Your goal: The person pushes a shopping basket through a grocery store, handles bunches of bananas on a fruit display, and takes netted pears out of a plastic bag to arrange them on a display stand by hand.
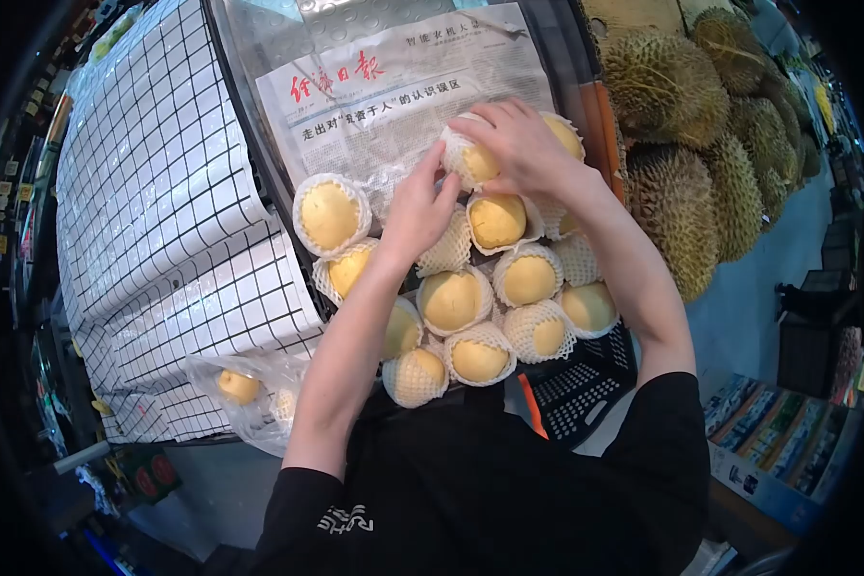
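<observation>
My right hand (520, 146) curls over the top and right of a yellow pear (480, 165) in a white foam net sleeve. At that pear's left side is my left hand (424, 204), its forefinger and thumb against the sleeve. Just below sit another sleeved pear (498, 222) and a foam net (445, 248) whose fruit is mostly covered. A further pear (564, 138) is partly hidden behind my right hand. Several more sleeved pears, such as one at the left (329, 215) and one in the middle (450, 300), lie in rows nearer me.
Printed newspaper (355, 120) lines the display beyond the pears. White checked sheeting (154, 173) spreads at the left, with a clear plastic bag (259, 389) holding fruit near its edge. Durians (667, 91) are piled at the right. A black perforated basket (586, 389) is below the pears.
</observation>
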The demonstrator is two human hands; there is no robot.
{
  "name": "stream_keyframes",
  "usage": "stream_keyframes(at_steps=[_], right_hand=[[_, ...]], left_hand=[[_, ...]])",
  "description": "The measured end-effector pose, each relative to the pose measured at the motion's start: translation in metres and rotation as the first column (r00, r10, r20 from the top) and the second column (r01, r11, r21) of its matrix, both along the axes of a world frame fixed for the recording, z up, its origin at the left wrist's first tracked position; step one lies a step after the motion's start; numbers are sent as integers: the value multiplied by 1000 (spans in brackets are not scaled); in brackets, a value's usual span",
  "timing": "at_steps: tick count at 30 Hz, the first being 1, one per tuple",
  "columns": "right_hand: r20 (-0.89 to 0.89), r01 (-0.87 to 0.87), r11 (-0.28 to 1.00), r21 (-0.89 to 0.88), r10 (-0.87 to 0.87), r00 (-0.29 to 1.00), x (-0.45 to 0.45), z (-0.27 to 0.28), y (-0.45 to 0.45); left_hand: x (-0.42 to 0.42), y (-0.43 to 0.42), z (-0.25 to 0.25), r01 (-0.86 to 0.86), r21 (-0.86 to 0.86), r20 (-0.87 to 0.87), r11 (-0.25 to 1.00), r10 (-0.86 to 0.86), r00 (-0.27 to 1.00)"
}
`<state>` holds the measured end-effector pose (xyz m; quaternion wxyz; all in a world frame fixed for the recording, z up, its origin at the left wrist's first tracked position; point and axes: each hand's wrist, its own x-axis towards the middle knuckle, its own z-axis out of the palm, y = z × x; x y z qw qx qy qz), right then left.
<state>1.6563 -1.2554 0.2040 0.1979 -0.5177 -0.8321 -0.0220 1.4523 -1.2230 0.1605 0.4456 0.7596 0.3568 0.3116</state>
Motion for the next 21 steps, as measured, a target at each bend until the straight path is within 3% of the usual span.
stream_keyframes(at_steps=[4, 8, 11, 15, 19, 21], right_hand=[[71, 15, 997, -71, -10, 997, -3, 8, -4], [130, 111, 984, -142, -92, 987, -13, 8, -8], [113, 123, 992, -33, -118, 987, -20, 5, -12], [105, 141, 990, -17, -138, 985, -24, 7, -17], [76, 185, 982, -31, -182, 980, -20, -6, -19], [50, 200, 979, -29, -199, 979, -20, -6, -20]], left_hand=[[-6, -3, -4, 32, -14, 36, 999, -31, 999], [-11, -2, 1, 78, -43, -46, 996, -80, 996], [-11, -3, -4, 42, -33, -49, 999, -44, 998], [-9, -6, -2, -19, 54, -41, 998, 21, 999], [-11, -10, 6, -9, -17, -91, 1000, 8, 996], [-11, -9, 4, -1, 60, -67, 998, 5, 998]])
